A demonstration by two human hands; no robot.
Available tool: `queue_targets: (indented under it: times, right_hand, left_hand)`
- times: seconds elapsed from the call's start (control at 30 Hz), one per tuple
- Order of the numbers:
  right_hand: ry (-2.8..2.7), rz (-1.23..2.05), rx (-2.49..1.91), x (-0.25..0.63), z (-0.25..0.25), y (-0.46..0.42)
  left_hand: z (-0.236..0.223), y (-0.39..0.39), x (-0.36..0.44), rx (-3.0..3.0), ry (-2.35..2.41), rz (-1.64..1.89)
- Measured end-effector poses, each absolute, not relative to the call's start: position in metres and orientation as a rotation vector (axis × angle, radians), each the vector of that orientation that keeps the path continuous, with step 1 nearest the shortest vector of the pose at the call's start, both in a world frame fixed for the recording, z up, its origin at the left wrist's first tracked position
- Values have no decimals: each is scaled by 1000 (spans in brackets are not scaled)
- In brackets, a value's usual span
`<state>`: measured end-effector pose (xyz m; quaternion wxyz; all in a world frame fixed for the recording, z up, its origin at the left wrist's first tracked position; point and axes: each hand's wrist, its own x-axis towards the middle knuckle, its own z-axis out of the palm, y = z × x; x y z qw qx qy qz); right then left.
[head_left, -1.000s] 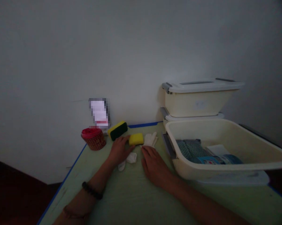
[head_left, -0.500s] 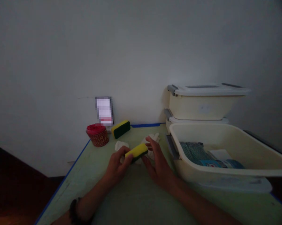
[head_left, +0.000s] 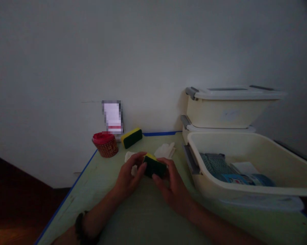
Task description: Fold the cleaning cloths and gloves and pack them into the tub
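A yellow sponge with a dark green scouring side [head_left: 155,167] is held up between both hands above the table, its green face turned toward me. My left hand [head_left: 129,173] grips its left end, thumb on the green face and fingers behind. The right end is pinched by my right hand [head_left: 172,182], with the thumb at the lower edge and fingers over the top. Crumpled white tissue [head_left: 165,150] lies on the table just behind the hands, and another white piece [head_left: 129,156] is partly hidden by my left hand.
A second sponge [head_left: 133,138] leans near the wall beside a small red woven basket [head_left: 106,146]. Behind the basket stands a blurred phone-like screen [head_left: 113,117]. At right, an open cream bin [head_left: 206,185] holds a green cloth [head_left: 214,164] and packets; lidded bins [head_left: 219,114] are stacked behind.
The sponge has been turned so its green face, not the yellow side, shows toward me. My right hand, earlier with fingers spread at its end, has closed on it. The view has shifted slightly.
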<state>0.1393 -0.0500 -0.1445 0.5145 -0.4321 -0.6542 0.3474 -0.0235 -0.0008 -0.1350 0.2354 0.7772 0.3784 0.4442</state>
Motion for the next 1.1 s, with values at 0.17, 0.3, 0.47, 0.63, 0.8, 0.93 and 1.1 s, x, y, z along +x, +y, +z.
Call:
queue_targets:
  times: [0.17, 0.3, 0.47, 0.63, 0.8, 0.93, 1.1]
  right_hand:
    - [-1409, 1023, -994, 132, -141, -58]
    - [-1274, 1183, -1019, 129, -138, -63]
    - [-1316, 1176, -1015, 131, -138, -62]
    - [-1345, 1092, -971, 129, -141, -62]
    - [-1574, 816, -939, 132, -136, -65]
    - [-1796, 502, -954, 136, -128, -70]
    - [-1920, 399, -966, 136, -108, -75]
  left_hand:
    - [-132, 0, -26, 2164, 937, 1224]
    - [-129, -1, -28, 2194, 813, 1160]
    - [-132, -4, -27, 2206, 840, 1206]
    - [-131, -5, -31, 2282, 774, 1200]
    - [-129, -5, -32, 2316, 630, 1195]
    - [-128, -9, -28, 2208, 600, 1292]
    - [-127, -16, -25, 1986, 755, 1304]
